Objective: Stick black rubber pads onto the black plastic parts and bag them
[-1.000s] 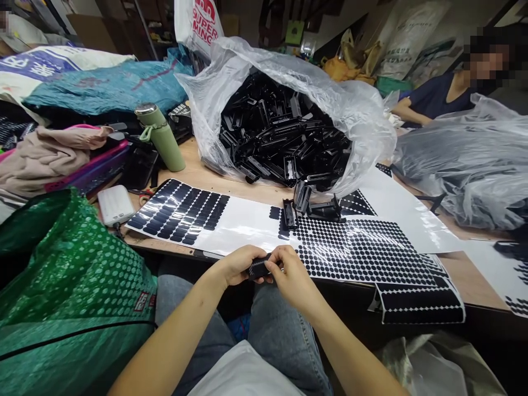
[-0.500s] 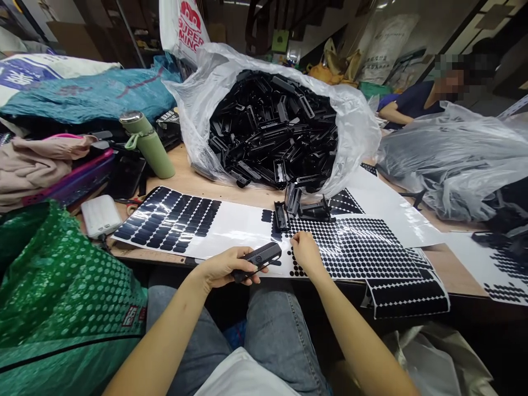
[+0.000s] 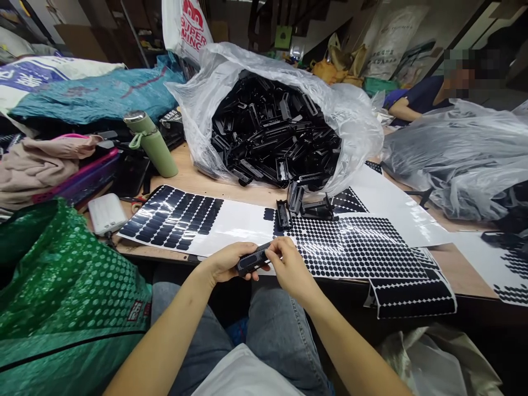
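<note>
A black elongated plastic part (image 3: pixel 249 262) rests in my left hand (image 3: pixel 225 264), its fingers wrapped round it above the table's front edge. My right hand (image 3: pixel 291 270) meets the right end of that part, thumb and forefinger pinched together. Whatever the pinch holds is too small or hidden to make out. Beside my right hand lies a sheet of round black stickers (image 3: pixel 355 247). To the left is a sheet of oval black stickers (image 3: pixel 173 217), partly bare white. Several loose black plastic parts (image 3: pixel 283 214) sit just beyond my right hand.
A clear plastic bag (image 3: pixel 358 126) full of black parts lies open at the back. A green bottle (image 3: pixel 154 148) and a white power bank (image 3: pixel 107 213) stand left. A green bag (image 3: pixel 82 286) hugs the front left. Another person (image 3: pixel 429 93) sits at far right.
My right hand has moved from the round sticker sheet leftward to the black plastic part. The part, still in my left hand, has turned slightly. The view has shifted a little.
</note>
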`<act>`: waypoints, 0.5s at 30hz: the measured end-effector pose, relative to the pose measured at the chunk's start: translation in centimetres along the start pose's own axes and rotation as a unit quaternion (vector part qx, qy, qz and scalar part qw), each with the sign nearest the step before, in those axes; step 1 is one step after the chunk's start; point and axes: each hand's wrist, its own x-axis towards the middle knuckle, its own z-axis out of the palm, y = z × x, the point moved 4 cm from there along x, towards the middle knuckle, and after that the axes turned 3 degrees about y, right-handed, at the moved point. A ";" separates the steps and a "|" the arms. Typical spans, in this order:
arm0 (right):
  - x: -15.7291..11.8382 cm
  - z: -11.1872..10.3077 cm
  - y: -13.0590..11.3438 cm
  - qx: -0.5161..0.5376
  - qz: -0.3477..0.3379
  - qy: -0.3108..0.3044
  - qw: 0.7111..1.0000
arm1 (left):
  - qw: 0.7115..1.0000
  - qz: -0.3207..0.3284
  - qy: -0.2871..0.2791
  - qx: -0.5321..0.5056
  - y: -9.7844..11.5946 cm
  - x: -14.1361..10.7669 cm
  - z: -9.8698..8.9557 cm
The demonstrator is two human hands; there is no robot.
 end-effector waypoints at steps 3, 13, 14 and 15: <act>0.1 0.1 0.4 -0.003 0.006 0.003 1.000 | 1.000 0.007 -0.002 0.006 -0.1 0.0 0.0; -0.4 0.5 0.8 -0.022 -0.003 0.017 1.000 | 1.000 0.009 0.002 0.015 -0.3 0.0 0.4; -0.4 0.6 0.8 -0.027 -0.011 0.021 0.999 | 1.000 0.010 0.005 0.016 -0.3 0.0 0.5; -0.3 0.7 1.0 -0.032 -0.021 0.028 0.999 | 1.000 0.012 0.012 0.018 -0.2 -0.1 0.5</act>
